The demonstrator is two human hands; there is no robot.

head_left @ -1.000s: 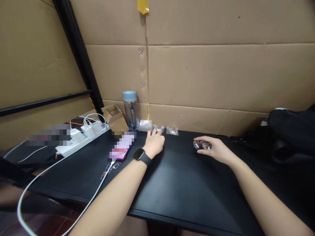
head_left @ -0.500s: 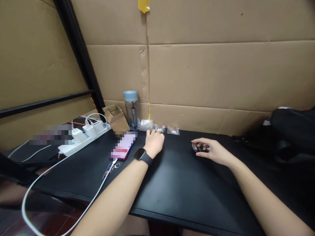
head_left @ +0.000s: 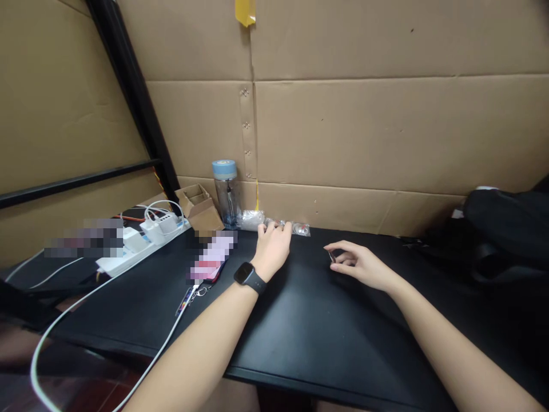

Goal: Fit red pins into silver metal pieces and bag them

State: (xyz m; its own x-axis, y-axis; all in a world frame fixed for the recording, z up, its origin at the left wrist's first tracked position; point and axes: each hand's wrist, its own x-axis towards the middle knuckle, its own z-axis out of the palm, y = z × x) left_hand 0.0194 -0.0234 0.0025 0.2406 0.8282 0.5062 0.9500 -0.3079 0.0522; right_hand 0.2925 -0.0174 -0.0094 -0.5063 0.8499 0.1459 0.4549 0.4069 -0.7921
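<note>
Thin, shiny, dark-silver piece (head_left: pixel 331 257) is in the R hand (head_left: pixel 360 264), pinched b/w thumb tip and fingertip, above the black, smooth tabletop (head_left: pixel 309 326), R of centre. It's seen nearly edge-on: long axis approx. up-down, top end tipped a bit L, btm end a bit R, w/ the narrow edge toward the camera. Can't tell which face is the front. Looks-wise: just a slim glinting sliver, darker on the inner side; the rest is hidden by fingers, so full outline n/a. R hand's grip is narrow, w/ the other fingers loosely curled behind; can't tell if they hold anything else.

L hand (head_left: pixel 273 249), palm down, fingers bent, is at the small clear plastic packets w/ round silvery contents (head_left: pixel 302 230) along the back edge; can't tell if it grips one. L wrist has a black square-faced watch (head_left: pixel 244 273). Just L of the packets: whitish, crinkly clear-wrapped bundle (head_left: pixel 252 220), then a see-through bottle w/ blue lid (head_left: pixel 226 194), upright, and an open brown cardboard box (head_left: pixel 206 216), tilted. Nearer: a phone w/ pinkish lit screen (head_left: pixel 218 252), partly pixelated, on a white cable (head_left: pixel 174 325). Far L: white power strip (head_left: pixel 112 263) w/ plugs in.
</note>
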